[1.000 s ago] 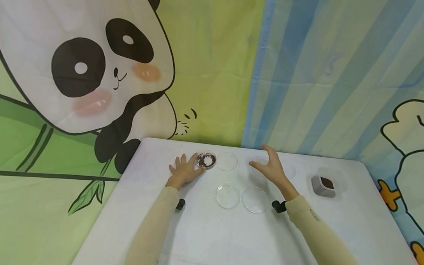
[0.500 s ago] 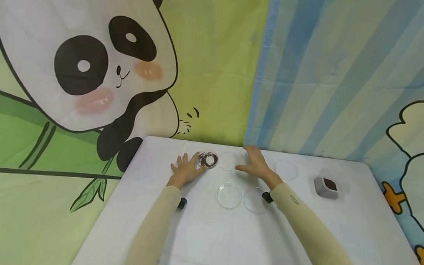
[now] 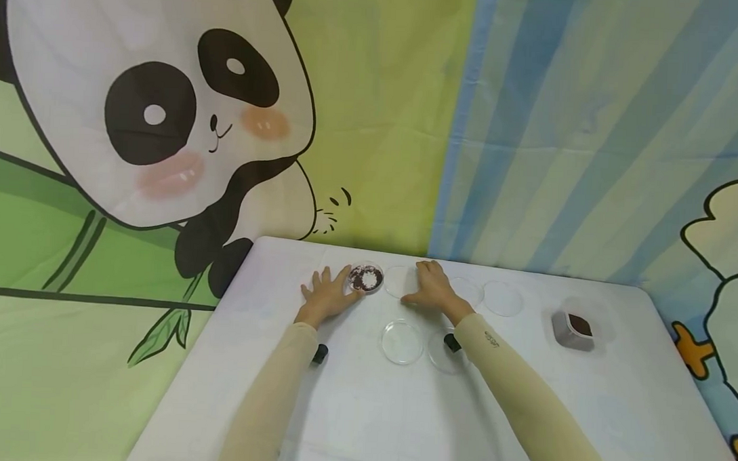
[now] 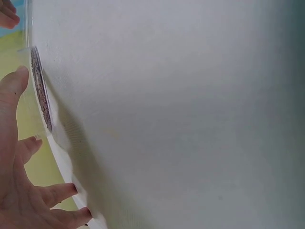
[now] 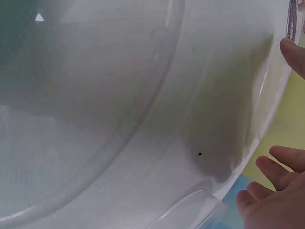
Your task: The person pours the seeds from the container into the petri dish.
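At the back of the table, a clear petri dish (image 3: 366, 278) holds dark brown granules around a white middle patch. My left hand (image 3: 329, 295) holds its left side between thumb and index finger, the other fingers spread. In the left wrist view, the thumb lies against the wall of this dish (image 4: 40, 90). To its right is a clear, round dish piece (image 3: 398, 282) with no granules. My right hand (image 3: 433, 288) is at that piece's right edge, thumb and fingers apart on either side in the right wrist view.
Two clear round dish pieces, one (image 3: 402, 342) beside another (image 3: 444, 350), lie nearer the front. Two more, one (image 3: 466, 292) and another (image 3: 503, 299), lie right of my right hand. A small tub (image 3: 573, 330) of brown material stands on the white table (image 3: 362, 420).
My right hand has moved left and down to the clear dish piece beside the filled dish, its fingers drawing closer together. My left hand stays at the filled dish.
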Demonstrator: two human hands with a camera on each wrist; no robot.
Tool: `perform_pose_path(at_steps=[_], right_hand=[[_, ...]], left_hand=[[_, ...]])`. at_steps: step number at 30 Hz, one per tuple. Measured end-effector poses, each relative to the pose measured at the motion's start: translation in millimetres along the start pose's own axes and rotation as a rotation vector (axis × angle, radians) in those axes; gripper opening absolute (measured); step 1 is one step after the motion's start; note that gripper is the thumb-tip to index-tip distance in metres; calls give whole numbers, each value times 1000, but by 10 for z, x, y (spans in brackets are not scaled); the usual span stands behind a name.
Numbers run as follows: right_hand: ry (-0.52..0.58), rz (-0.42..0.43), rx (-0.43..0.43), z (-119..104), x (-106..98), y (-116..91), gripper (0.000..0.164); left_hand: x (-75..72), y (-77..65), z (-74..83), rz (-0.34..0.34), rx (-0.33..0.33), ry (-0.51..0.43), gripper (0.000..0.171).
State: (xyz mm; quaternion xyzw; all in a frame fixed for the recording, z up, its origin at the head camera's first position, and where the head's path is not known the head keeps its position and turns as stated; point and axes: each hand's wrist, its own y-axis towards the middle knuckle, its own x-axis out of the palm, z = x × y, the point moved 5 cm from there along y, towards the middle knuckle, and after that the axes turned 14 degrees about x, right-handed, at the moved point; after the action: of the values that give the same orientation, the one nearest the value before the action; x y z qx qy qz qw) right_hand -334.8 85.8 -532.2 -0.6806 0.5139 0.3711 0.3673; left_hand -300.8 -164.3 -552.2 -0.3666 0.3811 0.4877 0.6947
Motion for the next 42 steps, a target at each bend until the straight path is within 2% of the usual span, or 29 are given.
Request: perform_pose_path(at_steps=[8, 18, 33, 42], right_hand=[[-115, -53, 57, 87, 67, 42, 98], [-123, -49, 59, 81, 65, 62, 95], [-8, -35, 90, 77, 86, 84, 93], [117, 42, 28, 26, 25, 3, 91]], left_hand=[[10, 11, 27, 3, 4, -5, 82], [-38, -2, 60, 12, 16, -6, 82], [-38, -11, 28, 14, 8, -10, 82], [-37, -28, 27, 17, 7, -12, 82]])
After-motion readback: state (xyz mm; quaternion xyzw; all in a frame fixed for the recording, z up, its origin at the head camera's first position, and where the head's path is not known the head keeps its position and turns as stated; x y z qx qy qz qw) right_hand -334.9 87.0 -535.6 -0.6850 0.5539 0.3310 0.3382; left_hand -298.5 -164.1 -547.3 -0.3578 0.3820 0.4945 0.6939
